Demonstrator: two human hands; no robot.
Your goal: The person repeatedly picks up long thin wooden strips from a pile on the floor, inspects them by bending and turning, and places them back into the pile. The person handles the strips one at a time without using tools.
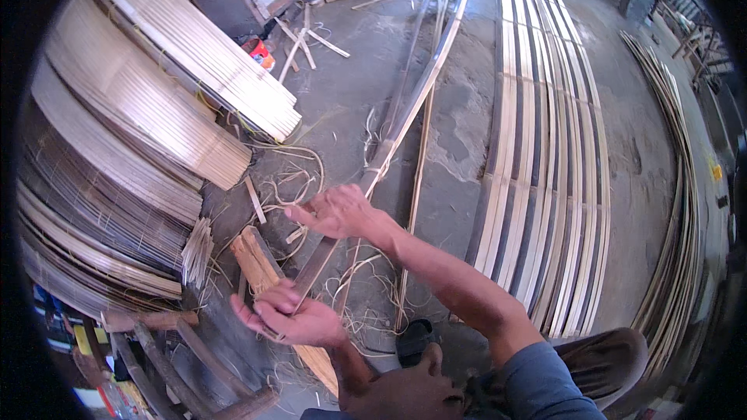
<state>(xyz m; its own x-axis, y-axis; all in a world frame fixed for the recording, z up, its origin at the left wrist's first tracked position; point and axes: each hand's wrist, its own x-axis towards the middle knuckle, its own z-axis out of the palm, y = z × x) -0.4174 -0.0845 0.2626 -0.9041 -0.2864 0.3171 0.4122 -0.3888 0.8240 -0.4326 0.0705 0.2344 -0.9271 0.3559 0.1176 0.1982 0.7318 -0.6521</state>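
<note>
A long dark-skinned bamboo strip (315, 266) slants from my left hand (296, 320) up toward the far middle of the floor. At its near end, my left hand is palm up with its fingers curled round the strip. My right hand (336, 214) is just above the strip, farther along, with its fingers bent toward the left. Whatever is between those fingertips is too small to make out. A split wooden block (253, 257) lies left of the strip, partly covered by my left hand. Thin pale bamboo fibres (362, 276) curl on the floor beside the strip.
Stacked bamboo slat panels (148, 120) fill the left side. A wide panel of light and dark slats (545, 155) lies to the right, with a bundle of thin strips (681, 187) beyond. A wooden stool frame (187, 365) stands at the lower left. Offcuts (299, 47) lie farther off.
</note>
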